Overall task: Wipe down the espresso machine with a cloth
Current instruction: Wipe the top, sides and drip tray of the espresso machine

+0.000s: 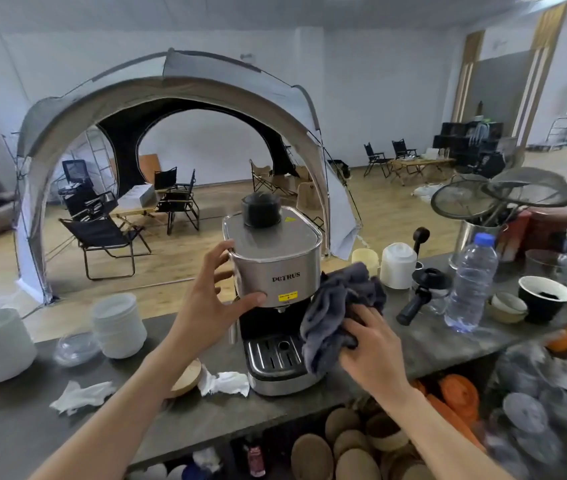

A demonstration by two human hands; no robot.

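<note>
A silver espresso machine [277,268] with a black cap on top and a slotted drip tray stands on the grey counter [427,341]. My left hand [211,299] grips its upper left side, thumb across the front panel. My right hand [368,344] clutches a bunched dark grey-blue cloth [337,306] and presses it against the machine's right side, between the body and the drip tray. The cloth hides the machine's lower right flank.
White bowl stacks [117,323] and crumpled tissues [223,382] lie left of the machine. To the right are a portafilter [417,299], a white jar [398,266], a water bottle [470,282], a black cup [545,297] and strainers in a steel pot. Shelves below hold round items.
</note>
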